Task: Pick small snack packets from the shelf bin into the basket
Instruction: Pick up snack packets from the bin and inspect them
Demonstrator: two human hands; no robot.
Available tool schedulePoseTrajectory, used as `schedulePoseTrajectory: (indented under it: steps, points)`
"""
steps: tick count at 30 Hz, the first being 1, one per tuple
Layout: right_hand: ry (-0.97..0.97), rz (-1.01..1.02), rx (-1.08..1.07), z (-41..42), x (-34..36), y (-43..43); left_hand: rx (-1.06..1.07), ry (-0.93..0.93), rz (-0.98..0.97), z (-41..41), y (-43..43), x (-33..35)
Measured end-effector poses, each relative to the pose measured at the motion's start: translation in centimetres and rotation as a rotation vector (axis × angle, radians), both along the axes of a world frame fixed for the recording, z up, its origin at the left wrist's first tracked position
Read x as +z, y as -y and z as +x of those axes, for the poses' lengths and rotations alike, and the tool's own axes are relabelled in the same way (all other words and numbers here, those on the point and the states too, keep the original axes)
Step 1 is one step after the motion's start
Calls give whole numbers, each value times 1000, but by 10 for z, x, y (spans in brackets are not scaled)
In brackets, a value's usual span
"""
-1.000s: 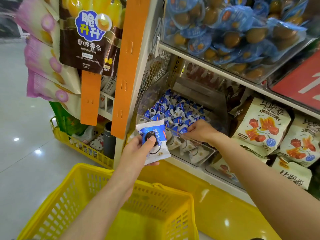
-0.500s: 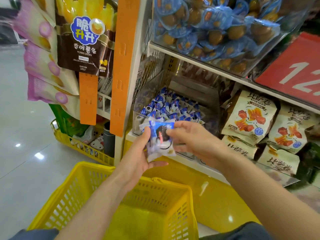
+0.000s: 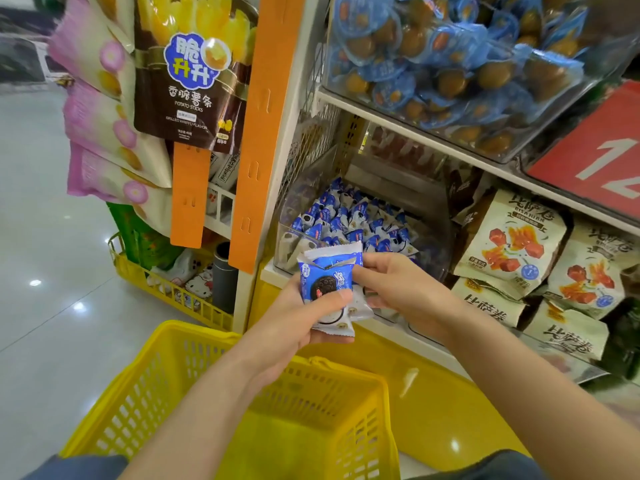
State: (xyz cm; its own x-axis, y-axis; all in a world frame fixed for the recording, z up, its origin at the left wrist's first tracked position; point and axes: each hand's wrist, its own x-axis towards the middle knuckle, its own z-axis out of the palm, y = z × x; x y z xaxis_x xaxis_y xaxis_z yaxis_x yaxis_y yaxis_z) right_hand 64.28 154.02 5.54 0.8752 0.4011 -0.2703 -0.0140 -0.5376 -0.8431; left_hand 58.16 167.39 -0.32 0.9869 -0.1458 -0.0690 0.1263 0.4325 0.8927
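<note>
Item: held packets (image 3: pixel 327 278), small blue-and-white foil wrappers with a dark sandwich biscuit printed on the front; more than one is stacked together, exact count cannot be told.
Location: in the air in front of the shelf bin (image 3: pixel 287 244), above the far rim of the basket (image 3: pixel 311 403), not yet inside it.
Left hand (image 3: pixel 294 327): clamped on the stack, thumb pressed across the front face, fingers behind.
Right hand (image 3: pixel 401 289): fingertips pinch the right edge of the stack; the two hands meet on it.
Handling, judged: very light; film soft, crinkly and fairly slick; the biscuit inside is likely brittle and will crack under a hard squeeze.
Hold point, judged: the flat faces over the biscuit, or the crimped end seals, with light pressure only.
Risk, judged: stacked packets may slide on each other and one may drop outside the basket.
Source: the clear bin holds many loose packets (image 3: pixel 349 220) of the same kind, piled toward its back.
Basket: yellow, slotted walls, directly below the hands; what shows of its inside holds no packets.
Surroundings: beige pouches (image 3: pixel 512 244) just right of the bin; a clear tub of blue-wrapped eggs (image 3: pixel 450 64) on the shelf above.
</note>
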Motion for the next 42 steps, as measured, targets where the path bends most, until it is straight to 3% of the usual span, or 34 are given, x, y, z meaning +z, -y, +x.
schedulePoseTrajectory:
  steps: [3,6,8,10,13,18,25,30,33,35,39,42]
  points:
    - [72,91,-31,5,7,4,28,13,-39,1,-1,1]
    - [331,118,-219,30,15,15,95,-1,-58,3,-5,0]
    - [677,-127,-302,52,15,25,135,-17,-54,5,-6,-1]
    - [796,-471,-242,70,9,31,169,-12,-57,7,-5,0]
    - [513,-717,-209,87,-3,31,201,-5,-71,8,-5,0]
    - [251,-822,-64,107,-18,30,192,-16,-46,9,-4,-2]
    - [213,-1024,44,115,-27,23,170,-39,-82,10,-1,0]
    - [244,-911,-90,110,-21,18,178,-86,-31,11,1,-3]
    - [561,-540,-198,84,-15,14,203,-51,80,11,0,-6]
    - [670,-308,-151,54,-12,5,208,-34,125,11,0,-7]
    - [469,-96,5,7,-20,-11,244,-52,195,9,1,-9]
    - [368,56,-13,-4,-29,-13,251,-71,242,7,1,-11]
